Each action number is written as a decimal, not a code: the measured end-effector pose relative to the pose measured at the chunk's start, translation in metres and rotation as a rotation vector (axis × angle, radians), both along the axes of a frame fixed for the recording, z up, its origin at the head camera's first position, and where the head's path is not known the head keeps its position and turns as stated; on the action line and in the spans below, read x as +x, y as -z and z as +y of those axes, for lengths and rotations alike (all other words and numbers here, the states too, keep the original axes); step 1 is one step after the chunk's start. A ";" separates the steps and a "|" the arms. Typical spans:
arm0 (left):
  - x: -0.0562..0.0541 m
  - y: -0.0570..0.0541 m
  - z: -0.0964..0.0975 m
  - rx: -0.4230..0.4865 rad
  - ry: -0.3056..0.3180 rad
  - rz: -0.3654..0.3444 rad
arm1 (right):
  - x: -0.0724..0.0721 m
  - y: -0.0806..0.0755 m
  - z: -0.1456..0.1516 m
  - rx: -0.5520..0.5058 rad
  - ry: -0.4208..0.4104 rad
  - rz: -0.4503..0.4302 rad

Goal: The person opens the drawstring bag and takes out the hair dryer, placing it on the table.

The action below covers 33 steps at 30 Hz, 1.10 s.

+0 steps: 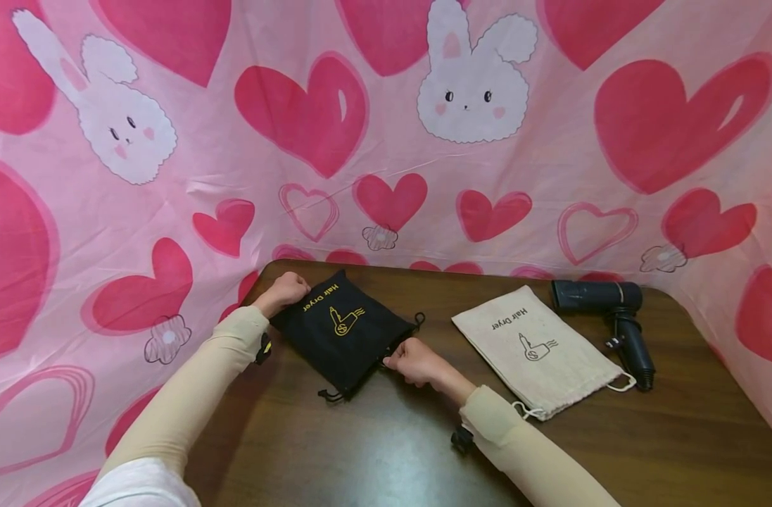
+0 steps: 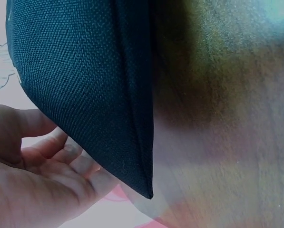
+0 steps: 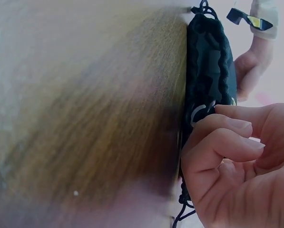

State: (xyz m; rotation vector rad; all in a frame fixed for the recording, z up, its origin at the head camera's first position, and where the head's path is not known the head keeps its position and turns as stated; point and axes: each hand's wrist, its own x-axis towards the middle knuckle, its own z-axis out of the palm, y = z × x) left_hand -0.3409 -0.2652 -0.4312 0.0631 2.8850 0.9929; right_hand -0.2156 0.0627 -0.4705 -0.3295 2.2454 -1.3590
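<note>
A black drawstring bag with yellow "Hair Dryer" lettering lies on the left part of the table. At its far-left edge my left hand pinches the cloth; in the left wrist view, fingers of the left hand are partly behind the bag's corner. My right hand has curled fingers at the bag's gathered mouth, gripping there. The right wrist view shows that mouth parted, with a small ring beside the right hand's fingertips. What the bag contains is mostly hidden.
A cream drawstring bag, also printed "Hair Dryer", lies flat to the right. Beyond it a black hair dryer rests near the table's right edge. Pink heart-patterned cloth hangs around the brown table.
</note>
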 end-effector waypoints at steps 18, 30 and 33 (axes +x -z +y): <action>-0.004 -0.002 0.000 0.016 -0.007 -0.016 | 0.006 -0.007 0.002 0.058 0.020 0.043; -0.004 -0.009 0.001 0.034 -0.021 -0.048 | 0.008 -0.012 0.007 0.084 0.027 0.025; -0.005 -0.011 0.002 0.033 -0.021 -0.056 | 0.008 -0.014 0.007 0.148 0.030 0.111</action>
